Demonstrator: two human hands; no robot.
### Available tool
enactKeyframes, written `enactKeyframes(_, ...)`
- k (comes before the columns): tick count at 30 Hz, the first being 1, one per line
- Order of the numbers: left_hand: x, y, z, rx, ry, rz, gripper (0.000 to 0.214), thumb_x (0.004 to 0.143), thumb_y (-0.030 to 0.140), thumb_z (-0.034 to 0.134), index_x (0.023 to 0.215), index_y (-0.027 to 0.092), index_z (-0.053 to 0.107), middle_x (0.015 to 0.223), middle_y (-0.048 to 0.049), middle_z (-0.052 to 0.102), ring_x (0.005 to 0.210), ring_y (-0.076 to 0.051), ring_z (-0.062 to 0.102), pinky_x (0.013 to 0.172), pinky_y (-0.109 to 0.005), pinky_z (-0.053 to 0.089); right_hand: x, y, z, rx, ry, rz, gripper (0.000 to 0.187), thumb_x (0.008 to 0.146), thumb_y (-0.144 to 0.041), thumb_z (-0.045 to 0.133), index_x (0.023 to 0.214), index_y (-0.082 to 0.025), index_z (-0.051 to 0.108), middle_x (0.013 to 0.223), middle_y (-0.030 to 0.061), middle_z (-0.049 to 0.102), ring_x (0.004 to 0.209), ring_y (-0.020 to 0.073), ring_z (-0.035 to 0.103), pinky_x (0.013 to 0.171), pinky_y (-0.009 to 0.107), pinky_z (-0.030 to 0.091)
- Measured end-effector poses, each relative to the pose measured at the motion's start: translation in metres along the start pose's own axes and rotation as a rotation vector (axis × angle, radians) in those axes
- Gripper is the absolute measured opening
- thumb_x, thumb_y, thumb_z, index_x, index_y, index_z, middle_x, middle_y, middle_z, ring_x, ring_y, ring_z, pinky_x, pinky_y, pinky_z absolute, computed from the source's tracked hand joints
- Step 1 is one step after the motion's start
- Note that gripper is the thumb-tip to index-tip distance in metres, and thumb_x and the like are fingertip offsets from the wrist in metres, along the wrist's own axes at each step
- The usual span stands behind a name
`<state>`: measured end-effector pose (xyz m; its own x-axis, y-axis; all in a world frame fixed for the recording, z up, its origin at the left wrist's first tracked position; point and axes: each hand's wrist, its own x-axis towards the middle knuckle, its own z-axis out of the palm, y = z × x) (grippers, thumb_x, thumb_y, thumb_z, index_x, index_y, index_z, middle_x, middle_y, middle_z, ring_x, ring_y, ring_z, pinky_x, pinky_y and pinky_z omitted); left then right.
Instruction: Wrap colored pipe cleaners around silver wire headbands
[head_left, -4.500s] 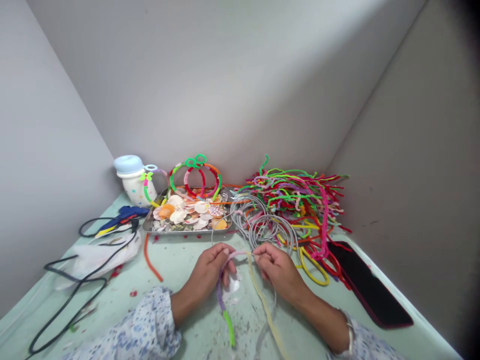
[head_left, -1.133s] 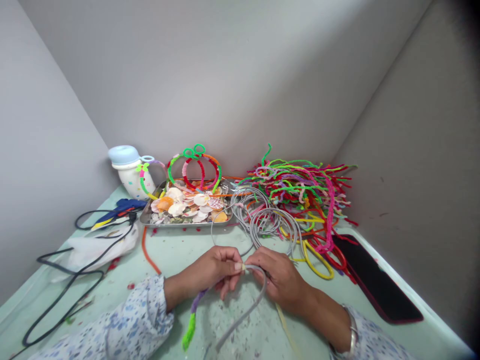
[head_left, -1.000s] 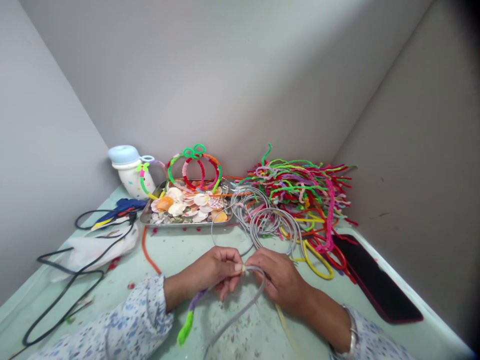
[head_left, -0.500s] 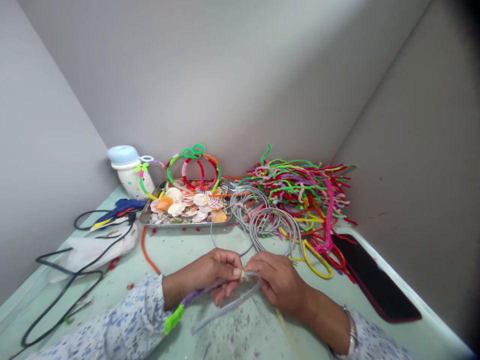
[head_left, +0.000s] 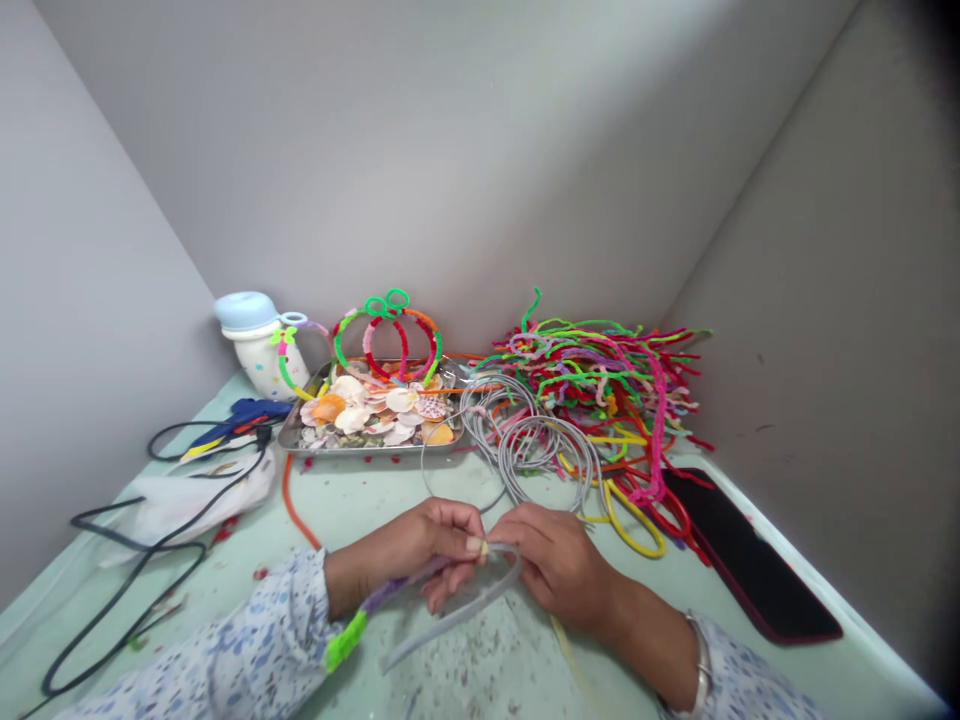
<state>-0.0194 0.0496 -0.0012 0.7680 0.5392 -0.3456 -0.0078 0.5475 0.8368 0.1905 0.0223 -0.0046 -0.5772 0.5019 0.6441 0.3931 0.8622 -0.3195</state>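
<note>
Fuzzy strand (head_left: 384, 597) is pinched by left fingers (head_left: 459, 517) and right fingers (head_left: 517, 535) above spotted green table (head_left: 352, 500), grey wall (head_left: 465, 160) behind.

My left hand (head_left: 431, 548) hid part of the purple strip (head_left: 384, 597), and my right hand (head_left: 559, 560) covered the middle of the pale yellow strip (head_left: 562, 642), its lower end blurred. The bottom edge cut off both my sleeves (head_left: 247, 640) and the black cable (head_left: 264, 437).

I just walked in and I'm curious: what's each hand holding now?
Left hand: closed, pinching the gray cord.
Right hand: closed, apparently on the pale yellow strip; grip partly hidden.
</note>
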Motion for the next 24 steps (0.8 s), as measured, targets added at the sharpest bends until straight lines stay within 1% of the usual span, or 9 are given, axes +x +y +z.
enactKeyframes(6,-0.0019,0.0061,0.0077,-0.018,0.009,-0.004,0.014,0.071,0.025,0.067,0.068,0.015,0.059,0.044,0.0031,0.058,0.026,-0.007,0.044,0.028,-0.016,0.032,-0.0011,0.0005,0.0011,-0.012,0.028,0.000,0.025,0.087,-0.008,0.045,0.105,-0.018,0.059,0.082,0.0063,0.065,0.073,0.0169,0.059,0.061,0.027,0.046)
enactKeyframes(10,-0.0010,0.0034,0.0037,-0.002,-0.008,0.005,0.013,0.073,0.025,0.066,0.070,0.014,0.059,0.046,0.0015,0.061,0.028,-0.008,0.048,0.028,-0.015,0.030,0.0008,-0.0008,-0.0004,0.013,0.016,-0.005,0.023,0.088,-0.009,0.045,0.103,-0.018,0.059,0.081,0.0062,0.066,0.072,0.0169,0.060,0.060,0.027,0.046)
enactKeyframes(13,0.0000,0.0010,0.0002,0.013,-0.036,-0.009,0.016,0.073,0.028,0.068,0.071,0.014,0.060,0.046,0.0012,0.061,0.029,-0.009,0.050,0.028,-0.015,0.031,0.0019,-0.0017,-0.0015,0.021,0.005,-0.005,0.024,0.087,-0.009,0.044,0.102,-0.019,0.060,0.081,0.0060,0.066,0.071,0.0170,0.059,0.060,0.027,0.045)
enactKeyframes(16,-0.0001,0.0010,0.0005,0.021,-0.045,-0.022,0.018,0.075,0.031,0.067,0.075,0.014,0.060,0.047,0.0014,0.062,0.028,-0.008,0.049,0.028,-0.015,0.034,0.0015,-0.0012,-0.0018,0.019,-0.009,0.002,0.026,0.086,-0.008,0.043,0.103,-0.019,0.060,0.081,0.0060,0.066,0.072,0.0172,0.060,0.061,0.028,0.045)
enactKeyframes(20,-0.0005,0.0018,0.0029,0.009,-0.026,-0.024,0.019,0.076,0.033,0.067,0.080,0.016,0.058,0.048,0.0020,0.063,0.028,-0.008,0.048,0.028,-0.015,0.035,-0.0001,0.0004,-0.0018,0.000,-0.009,0.018,0.025,0.087,-0.009,0.043,0.104,-0.019,0.059,0.082,0.0059,0.065,0.073,0.0170,0.060,0.061,0.027,0.046)
enactKeyframes(24,0.0000,0.0014,0.0012,0.018,-0.044,-0.027,0.019,0.077,0.033,0.066,0.080,0.016,0.059,0.049,0.0011,0.064,0.029,-0.008,0.050,0.030,-0.015,0.036,0.0001,0.0003,-0.0024,-0.014,-0.012,0.009,0.023,0.088,-0.009,0.044,0.102,-0.019,0.059,0.082,0.0060,0.065,0.074,0.0169,0.060,0.062,0.027,0.046)
